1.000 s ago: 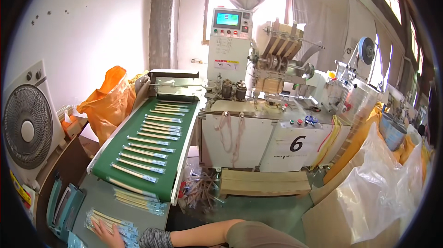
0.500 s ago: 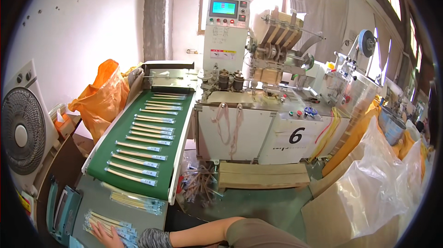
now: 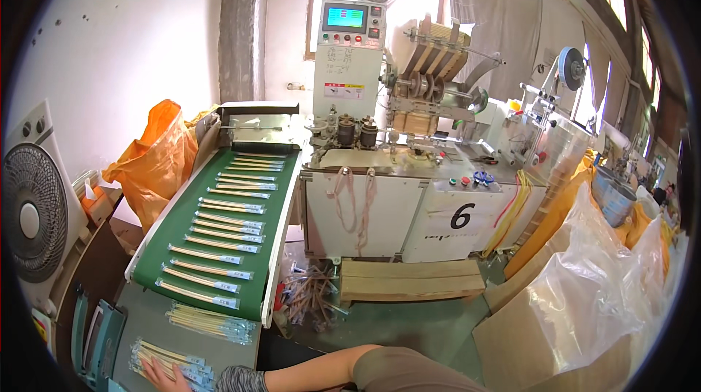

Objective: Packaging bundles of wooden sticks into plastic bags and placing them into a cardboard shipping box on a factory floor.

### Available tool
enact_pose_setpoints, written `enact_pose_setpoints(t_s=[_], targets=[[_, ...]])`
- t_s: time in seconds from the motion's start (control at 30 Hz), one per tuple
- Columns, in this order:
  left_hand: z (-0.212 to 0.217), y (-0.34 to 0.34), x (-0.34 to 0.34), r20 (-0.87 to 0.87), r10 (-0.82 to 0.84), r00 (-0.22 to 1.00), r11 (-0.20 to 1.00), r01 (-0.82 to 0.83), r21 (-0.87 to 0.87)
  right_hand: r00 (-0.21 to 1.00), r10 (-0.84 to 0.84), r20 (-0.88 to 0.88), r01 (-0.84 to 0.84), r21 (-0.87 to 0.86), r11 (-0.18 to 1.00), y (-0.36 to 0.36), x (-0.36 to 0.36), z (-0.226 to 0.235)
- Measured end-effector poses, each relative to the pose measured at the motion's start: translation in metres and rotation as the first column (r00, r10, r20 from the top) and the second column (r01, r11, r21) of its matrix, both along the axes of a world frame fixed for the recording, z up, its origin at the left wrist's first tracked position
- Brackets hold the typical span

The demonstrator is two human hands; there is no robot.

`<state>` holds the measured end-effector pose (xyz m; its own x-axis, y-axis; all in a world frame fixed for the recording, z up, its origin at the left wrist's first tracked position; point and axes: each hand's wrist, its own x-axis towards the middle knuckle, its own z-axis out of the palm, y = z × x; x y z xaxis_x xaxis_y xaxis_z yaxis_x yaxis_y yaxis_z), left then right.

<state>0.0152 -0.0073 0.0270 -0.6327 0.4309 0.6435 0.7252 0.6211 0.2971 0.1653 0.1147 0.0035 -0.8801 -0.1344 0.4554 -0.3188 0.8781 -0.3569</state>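
Partly beneath grip, stick packets

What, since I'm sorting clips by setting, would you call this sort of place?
Probably a factory or packing workshop: rows of wrapped sticks lie on a green belt, a machine with a control screen stands beside it, and a large orange sack is on the other side.

The grey table bears one pile of wrapped sticks under the fingers and a second pile just beyond them, while farther out a green belt carries spaced packets.
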Motion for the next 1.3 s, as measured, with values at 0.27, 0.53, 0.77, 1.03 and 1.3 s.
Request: enact_pose_setpoints(t_s=[0.27, 0.53, 0.77, 1.03, 1.3], targets=[[0.001, 0.001, 0.0, -0.007, -0.022, 1.0, 1.0, 0.022, 0.004, 1.0, -0.001, -0.007, 0.001, 0.015, 1.0, 0.001, -0.001, -0.001], [0.006, 0.005, 0.011, -0.049, -0.002, 0.999, 1.0, 0.003, 0.014, 0.981, -0.01, 0.196, -0.01, 0.103, 0.995, 0.004, 0.01, 0.011], [-0.024, 0.001, -0.008, 0.013, -0.138, 0.99, 0.976, 0.133, 0.174, 0.988, -0.008, 0.157, 0.023, -0.094, 0.995, -0.001, 0.03, 0.036], [0.019, 0.018, 0.025, 0.271, -0.019, 0.962, 0.994, -0.01, 0.105, 0.755, -0.646, -0.108, 0.65, -0.005, 0.76, 0.073, 0.12, 0.026], [0.033, 0.004, 0.035, 0.315, 0.02, 0.949, 0.997, -0.041, 0.058, 0.889, -0.45, 0.085, 0.445, 0.067, 0.893, 0.086, 0.013, 0.049]])
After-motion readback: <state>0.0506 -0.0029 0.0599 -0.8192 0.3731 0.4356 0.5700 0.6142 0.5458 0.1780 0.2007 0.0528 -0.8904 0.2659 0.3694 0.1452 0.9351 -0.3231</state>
